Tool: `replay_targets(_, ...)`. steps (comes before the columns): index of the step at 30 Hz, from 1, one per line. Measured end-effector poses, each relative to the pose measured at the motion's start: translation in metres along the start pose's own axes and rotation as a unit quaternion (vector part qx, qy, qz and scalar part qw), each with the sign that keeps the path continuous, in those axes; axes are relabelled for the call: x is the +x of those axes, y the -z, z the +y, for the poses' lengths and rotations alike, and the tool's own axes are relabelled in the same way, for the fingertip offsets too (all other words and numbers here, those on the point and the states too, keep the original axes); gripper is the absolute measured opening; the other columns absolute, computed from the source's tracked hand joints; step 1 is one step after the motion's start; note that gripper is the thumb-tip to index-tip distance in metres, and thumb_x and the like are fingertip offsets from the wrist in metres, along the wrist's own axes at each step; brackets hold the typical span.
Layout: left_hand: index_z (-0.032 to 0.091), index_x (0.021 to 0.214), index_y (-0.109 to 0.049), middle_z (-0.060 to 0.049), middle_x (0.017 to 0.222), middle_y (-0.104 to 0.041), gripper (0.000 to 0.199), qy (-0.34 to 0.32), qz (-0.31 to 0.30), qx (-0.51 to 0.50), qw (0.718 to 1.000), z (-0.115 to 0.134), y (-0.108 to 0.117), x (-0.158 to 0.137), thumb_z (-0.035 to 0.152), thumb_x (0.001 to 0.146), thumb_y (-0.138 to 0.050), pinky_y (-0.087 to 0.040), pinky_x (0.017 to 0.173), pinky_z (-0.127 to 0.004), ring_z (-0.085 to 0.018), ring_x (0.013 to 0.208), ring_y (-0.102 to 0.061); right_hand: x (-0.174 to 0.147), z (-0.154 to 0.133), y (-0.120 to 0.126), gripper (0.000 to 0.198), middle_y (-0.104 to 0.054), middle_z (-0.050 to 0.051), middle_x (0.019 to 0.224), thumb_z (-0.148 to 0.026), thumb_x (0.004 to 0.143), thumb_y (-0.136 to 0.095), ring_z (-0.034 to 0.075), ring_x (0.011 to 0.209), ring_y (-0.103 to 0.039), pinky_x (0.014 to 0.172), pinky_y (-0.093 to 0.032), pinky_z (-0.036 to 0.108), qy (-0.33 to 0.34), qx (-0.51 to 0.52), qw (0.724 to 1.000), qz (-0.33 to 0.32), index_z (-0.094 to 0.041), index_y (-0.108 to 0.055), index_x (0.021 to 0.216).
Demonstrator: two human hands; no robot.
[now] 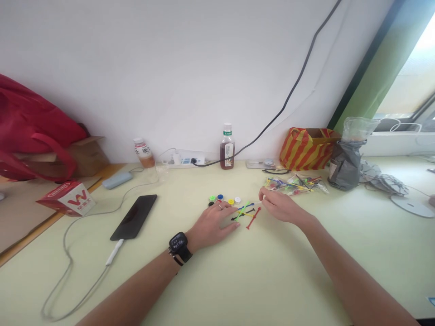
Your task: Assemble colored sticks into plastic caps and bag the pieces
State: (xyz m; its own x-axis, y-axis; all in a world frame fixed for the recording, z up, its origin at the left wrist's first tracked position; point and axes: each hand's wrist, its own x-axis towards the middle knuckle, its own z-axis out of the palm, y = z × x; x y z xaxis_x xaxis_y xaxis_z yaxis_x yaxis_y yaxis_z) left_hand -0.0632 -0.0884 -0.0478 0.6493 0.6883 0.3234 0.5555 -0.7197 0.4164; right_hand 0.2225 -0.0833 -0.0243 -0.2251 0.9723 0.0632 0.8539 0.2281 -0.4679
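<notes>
My left hand (215, 222) lies flat on the table, fingers stretched out and apart. By its fingertips is a loose pile of thin plastic arrows: a green arrow (242, 212), a blue arrow (249, 205), a yellow and a black one partly overlapped, with a red arrow (253, 218) at the right. Just beyond the fingers sit small round discs, among them a green disc (212, 198), a yellow disc (231, 201) and a white disc (237, 200). To the right of the pile, my right hand (280, 206) pinches a thin white arrow (257, 202), its end hidden by the fingers.
A clear bag of coloured arrows (295, 183) lies behind my right hand. Along the wall stand a bottle (227, 147), a power strip (186, 159) and a striped bag (306, 147). A phone (134, 217) with its charging cable and a red-white box (70, 199) are at left.
</notes>
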Motion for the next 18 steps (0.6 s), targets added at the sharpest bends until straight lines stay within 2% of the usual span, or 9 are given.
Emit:
replay_targets(2, 0.029, 0.131, -0.068, -0.008, 0.128, -0.068, 0.038, -0.016, -0.016, -0.024, 0.999, 0.001, 0.001, 0.0, 0.044, 0.096, -0.064, -0.052, 0.106, -0.045, -0.028, 0.119, -0.064, -0.001, 0.002, 0.003, 0.02, -0.051, -0.005, 0.064, -0.022, 0.087, -0.053, 0.017, 0.061, -0.048, 0.057, -0.029, 0.027, -0.005, 0.027, 0.999, -0.022, -0.026, -0.058, 0.105)
replay_targets(5, 0.03, 0.129, -0.07, -0.007, 0.128, -0.069, 0.034, -0.026, -0.028, -0.051, 0.998, 0.0, 0.001, -0.001, 0.04, 0.096, -0.064, -0.052, 0.107, -0.043, -0.027, 0.121, -0.064, -0.001, 0.003, 0.003, 0.054, -0.041, -0.009, 0.062, -0.023, 0.078, -0.066, 0.014, 0.058, -0.042, 0.057, -0.029, 0.025, 0.049, 0.072, 0.992, -0.088, -0.028, -0.057, 0.131)
replay_targets(7, 0.03, 0.128, -0.07, -0.006, 0.129, -0.069, 0.032, -0.023, -0.021, -0.058, 0.998, -0.002, -0.001, -0.001, 0.038, 0.098, -0.062, -0.051, 0.109, -0.043, -0.027, 0.123, -0.063, 0.001, 0.002, -0.002, 0.066, -0.043, -0.008, 0.065, -0.024, 0.077, -0.068, 0.014, 0.06, -0.044, 0.058, -0.031, 0.024, 0.075, 0.092, 0.988, -0.101, -0.03, -0.056, 0.141)
replay_targets(13, 0.031, 0.121, -0.074, -0.003, 0.131, -0.071, 0.026, -0.038, -0.022, -0.063, 0.997, -0.006, -0.004, 0.0, 0.032, 0.102, -0.056, -0.044, 0.115, -0.046, -0.025, 0.121, -0.064, 0.005, -0.009, -0.023, 0.058, -0.046, -0.007, 0.063, -0.042, 0.087, -0.069, 0.014, 0.058, -0.044, 0.056, -0.028, 0.025, 0.079, 0.083, 0.991, -0.074, -0.032, -0.06, 0.143)
replay_targets(18, 0.032, 0.128, -0.07, -0.004, 0.136, -0.068, 0.029, -0.033, -0.019, -0.068, 0.997, -0.005, -0.003, 0.0, 0.033, 0.101, -0.058, -0.043, 0.116, -0.045, -0.025, 0.127, -0.061, 0.003, -0.015, -0.027, 0.047, -0.052, -0.006, 0.064, -0.041, 0.091, -0.065, 0.014, 0.06, -0.047, 0.059, -0.031, 0.025, 0.084, 0.063, 0.993, -0.06, -0.033, -0.066, 0.137)
